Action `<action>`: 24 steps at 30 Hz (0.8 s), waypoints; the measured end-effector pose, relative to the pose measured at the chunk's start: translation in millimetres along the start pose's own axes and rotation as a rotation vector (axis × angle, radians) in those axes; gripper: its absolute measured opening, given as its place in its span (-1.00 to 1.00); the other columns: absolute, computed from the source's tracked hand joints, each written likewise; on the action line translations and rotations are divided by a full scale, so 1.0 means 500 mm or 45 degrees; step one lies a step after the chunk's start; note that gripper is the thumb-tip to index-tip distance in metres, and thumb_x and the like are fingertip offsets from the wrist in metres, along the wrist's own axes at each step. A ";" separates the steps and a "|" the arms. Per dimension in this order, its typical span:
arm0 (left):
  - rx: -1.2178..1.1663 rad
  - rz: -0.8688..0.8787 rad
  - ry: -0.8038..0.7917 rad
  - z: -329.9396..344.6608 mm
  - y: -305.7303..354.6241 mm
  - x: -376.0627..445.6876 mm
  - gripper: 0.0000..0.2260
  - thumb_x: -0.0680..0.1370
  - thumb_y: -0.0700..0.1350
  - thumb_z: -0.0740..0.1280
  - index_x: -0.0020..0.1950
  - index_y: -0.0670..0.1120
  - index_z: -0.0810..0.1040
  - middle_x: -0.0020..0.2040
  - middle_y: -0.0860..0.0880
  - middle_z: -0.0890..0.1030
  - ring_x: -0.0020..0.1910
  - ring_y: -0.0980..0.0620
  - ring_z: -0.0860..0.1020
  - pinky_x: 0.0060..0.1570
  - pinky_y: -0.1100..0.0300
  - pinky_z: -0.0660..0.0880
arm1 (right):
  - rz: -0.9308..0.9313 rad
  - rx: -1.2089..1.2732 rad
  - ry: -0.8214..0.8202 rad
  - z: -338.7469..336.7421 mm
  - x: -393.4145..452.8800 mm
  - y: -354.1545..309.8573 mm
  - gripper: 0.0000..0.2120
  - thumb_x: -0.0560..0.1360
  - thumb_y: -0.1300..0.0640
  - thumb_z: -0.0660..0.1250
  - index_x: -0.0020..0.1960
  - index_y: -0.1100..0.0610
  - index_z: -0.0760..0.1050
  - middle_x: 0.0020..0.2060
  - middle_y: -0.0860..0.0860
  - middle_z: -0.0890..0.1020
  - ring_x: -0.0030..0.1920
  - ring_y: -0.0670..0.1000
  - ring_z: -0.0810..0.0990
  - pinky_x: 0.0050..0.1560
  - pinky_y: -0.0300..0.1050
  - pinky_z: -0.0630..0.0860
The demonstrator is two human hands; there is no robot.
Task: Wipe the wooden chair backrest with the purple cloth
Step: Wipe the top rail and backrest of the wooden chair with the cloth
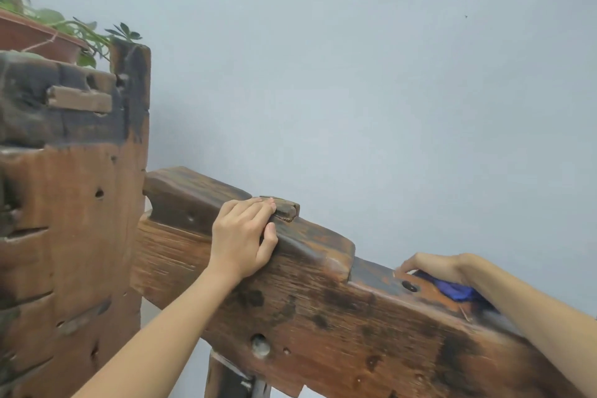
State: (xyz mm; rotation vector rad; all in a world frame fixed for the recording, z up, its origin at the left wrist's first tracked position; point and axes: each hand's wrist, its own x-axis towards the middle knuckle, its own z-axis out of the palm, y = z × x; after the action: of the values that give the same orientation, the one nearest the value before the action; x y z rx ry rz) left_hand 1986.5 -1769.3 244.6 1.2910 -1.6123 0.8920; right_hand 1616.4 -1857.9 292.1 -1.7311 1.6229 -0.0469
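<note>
The chair backrest [339,317] is a thick, rough plank of dark-stained wood that slopes down from centre left to lower right. My left hand [242,236] grips its raised top edge, fingers curled over the top and thumb on the front face. Further right, my right hand [442,268] presses the purple cloth [455,290] flat against the lower step of the top edge. Only a small bunched part of the cloth shows beneath the palm; the rest is hidden under the hand and wrist.
A tall weathered wooden post [74,220] stands at the left, joined to the backrest. On top of it sits a reddish planter [35,39] with green leaves. A plain pale blue-grey wall [355,74] lies close behind the backrest.
</note>
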 end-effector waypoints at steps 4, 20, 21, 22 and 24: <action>-0.032 0.041 0.049 0.010 -0.014 0.000 -0.64 0.54 -0.01 0.16 0.11 -0.09 0.69 0.11 0.01 0.72 0.10 -0.05 0.65 0.11 0.01 0.45 | -0.222 0.152 0.070 0.070 0.070 -0.144 -0.66 0.61 0.07 0.20 -0.09 0.21 0.69 -0.11 0.16 0.74 -0.04 0.16 0.66 0.18 0.06 0.51; -0.174 0.196 -0.238 -0.050 -0.073 0.025 -0.67 0.57 0.09 0.20 0.04 -0.03 0.69 0.06 0.06 0.72 -0.01 0.02 0.62 -0.05 0.09 0.45 | -0.798 -0.503 1.028 0.239 -0.048 -0.294 -0.77 0.67 0.01 0.11 0.06 0.01 0.54 -0.14 0.02 0.71 -0.06 0.18 0.62 -0.08 0.05 0.52; -0.142 0.206 -0.291 -0.066 -0.105 0.042 -0.66 0.59 0.10 0.15 -0.03 -0.03 0.67 -0.02 0.05 0.72 -0.06 0.00 0.62 -0.09 0.07 0.43 | -0.815 -0.500 1.041 0.250 -0.056 -0.299 -0.73 0.68 0.01 0.10 0.19 0.04 0.53 -0.06 0.06 0.73 -0.02 0.21 0.64 -0.04 0.08 0.54; -0.072 0.156 -0.312 -0.080 -0.142 0.061 -0.64 0.60 0.11 0.11 -0.08 -0.03 0.64 -0.07 0.03 0.71 -0.07 -0.02 0.61 -0.09 0.06 0.41 | -0.843 -0.489 1.042 0.259 -0.063 -0.306 -0.69 0.69 0.00 0.09 0.31 0.04 0.50 0.01 0.09 0.74 0.03 0.23 0.65 0.00 0.10 0.54; 0.100 -0.140 -0.312 -0.098 -0.231 0.092 -0.65 0.61 0.07 0.10 0.00 -0.05 0.64 0.03 0.00 0.70 0.08 -0.05 0.57 0.01 0.05 0.39 | -0.930 -0.449 1.002 0.275 -0.073 -0.333 -0.62 0.71 -0.01 0.09 0.49 -0.02 0.41 0.22 0.02 0.69 0.18 0.20 0.63 0.10 0.04 0.49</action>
State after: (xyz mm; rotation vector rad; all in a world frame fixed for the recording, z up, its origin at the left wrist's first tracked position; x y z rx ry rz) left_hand 2104.2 -1765.5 307.4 1.5782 -1.6874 0.7590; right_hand 1818.6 -1773.8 298.2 -2.7271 1.4314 -0.9393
